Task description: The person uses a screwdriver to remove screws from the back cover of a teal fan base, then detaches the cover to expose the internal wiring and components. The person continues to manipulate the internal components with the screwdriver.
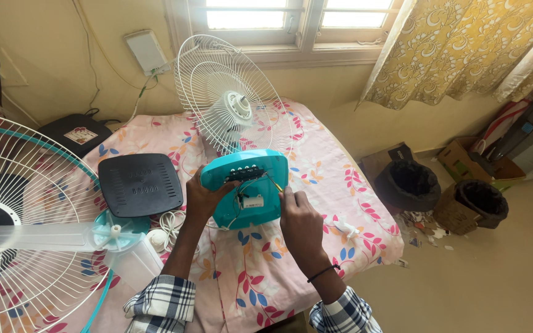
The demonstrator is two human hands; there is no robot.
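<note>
Teal fan base [248,185] gripped by left-hand fingers [214,192].

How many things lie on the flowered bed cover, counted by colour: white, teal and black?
White: 4, the rear fan guard, the front fan guard, the coiled cord, the clear-white fan blade
Teal: 1, the fan base, held by the left hand and right hand
Black: 2, the vented cover, the flat box
Total: 7

Sunlit window [291,15], yellow curtain [464,43]
</note>
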